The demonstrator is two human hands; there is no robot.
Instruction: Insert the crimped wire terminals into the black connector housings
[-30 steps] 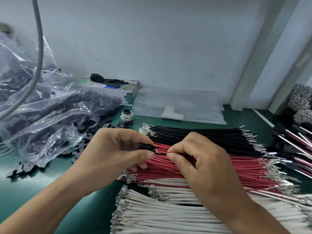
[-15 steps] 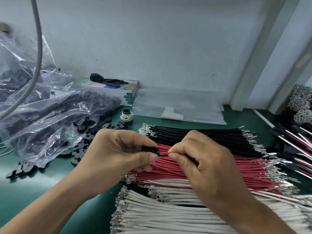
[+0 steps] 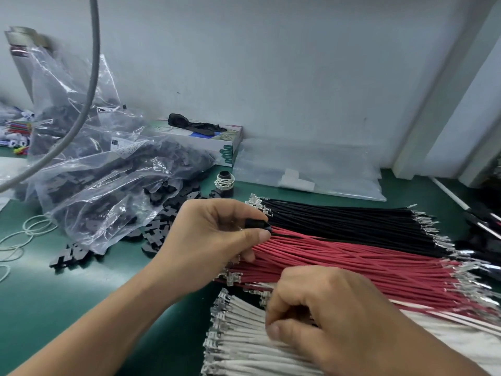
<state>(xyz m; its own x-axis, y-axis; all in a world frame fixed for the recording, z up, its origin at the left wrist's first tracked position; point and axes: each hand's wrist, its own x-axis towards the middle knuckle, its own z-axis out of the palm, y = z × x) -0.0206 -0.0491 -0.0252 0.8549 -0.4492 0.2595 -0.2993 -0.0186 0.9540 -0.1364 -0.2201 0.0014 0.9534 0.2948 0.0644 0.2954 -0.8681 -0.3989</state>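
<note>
My left hand (image 3: 217, 240) holds a small black connector housing (image 3: 257, 224) between thumb and forefinger, above the left ends of the red wires (image 3: 352, 261). A thin black wire runs right from the housing. Lower down, my right hand (image 3: 339, 321) lies on the white wires (image 3: 238, 346), its thumb and curled fingers closing on a white wire near the crimped terminals. The black wires (image 3: 339, 221) lie behind the red ones, with metal terminals at both ends.
A clear plastic bag (image 3: 103, 180) of black housings slumps at the left, with loose housings (image 3: 160, 226) spilled on the green mat. A tissue box (image 3: 206, 139), a small spool (image 3: 224, 181) and a flat plastic bag (image 3: 311, 172) sit by the wall. Finished assemblies (image 3: 485, 226) lie at the right edge.
My right hand let go of the wire at the housing and dropped down and towards me onto the white wires. My left hand still holds the housing, slightly raised.
</note>
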